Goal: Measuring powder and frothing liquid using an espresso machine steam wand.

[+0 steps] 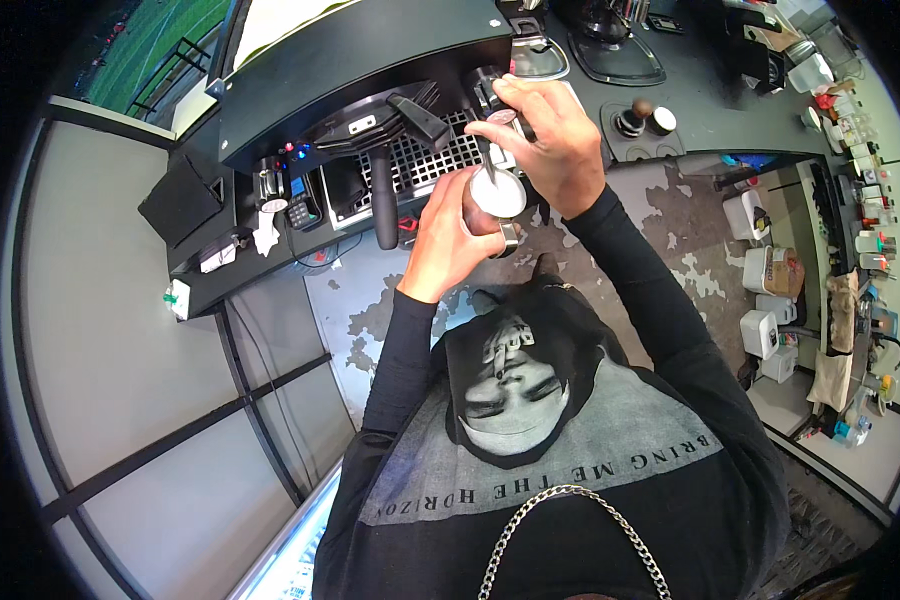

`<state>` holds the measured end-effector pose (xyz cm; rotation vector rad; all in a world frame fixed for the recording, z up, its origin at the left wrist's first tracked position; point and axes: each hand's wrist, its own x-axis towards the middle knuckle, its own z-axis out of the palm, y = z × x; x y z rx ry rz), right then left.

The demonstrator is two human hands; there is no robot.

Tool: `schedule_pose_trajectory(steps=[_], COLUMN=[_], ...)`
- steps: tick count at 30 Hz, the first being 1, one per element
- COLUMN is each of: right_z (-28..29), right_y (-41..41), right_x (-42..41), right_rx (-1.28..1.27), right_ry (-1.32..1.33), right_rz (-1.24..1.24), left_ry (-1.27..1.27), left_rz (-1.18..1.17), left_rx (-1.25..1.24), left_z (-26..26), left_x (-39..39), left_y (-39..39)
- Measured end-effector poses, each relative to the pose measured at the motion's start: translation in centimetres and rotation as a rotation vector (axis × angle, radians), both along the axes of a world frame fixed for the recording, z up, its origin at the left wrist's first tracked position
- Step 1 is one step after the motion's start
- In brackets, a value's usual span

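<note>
My left hand (442,240) is wrapped around a metal milk pitcher (481,219), whose handle sticks out towards me. White milk (504,196) shows inside the pitcher's mouth, and the steam wand (489,161) of a black espresso machine (375,56) reaches down into it. How deep the tip sits is hidden. Up at the machine's right end, the thumb and fingers of my right hand (559,139) are on the steam knob (502,117), partly covering it. A portafilter (383,199) with a black handle juts from the machine, left of the pitcher.
Below the machine's front lies a drip grate (442,161). A second knob (271,187) and a card terminal (301,210) are at the left. On the right counter, a tamper (633,120) stands on a tray. Shelves with white containers (759,334) line the right side.
</note>
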<state>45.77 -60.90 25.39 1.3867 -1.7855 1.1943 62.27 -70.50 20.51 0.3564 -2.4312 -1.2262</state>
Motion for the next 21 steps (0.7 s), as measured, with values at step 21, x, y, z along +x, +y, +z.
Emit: schedule_pose_trajectory(steps=[21], right_z=[1.7], right_y=[0.9], right_x=[-1.5], right_rx=[0.165], right_ry=[-0.904], right_rz=[0.248], left_ry=[0.03], left_rz=[0.123], left_rx=[0.017], left_z=[-1.3], left_x=[-0.6], left_y=[2.0])
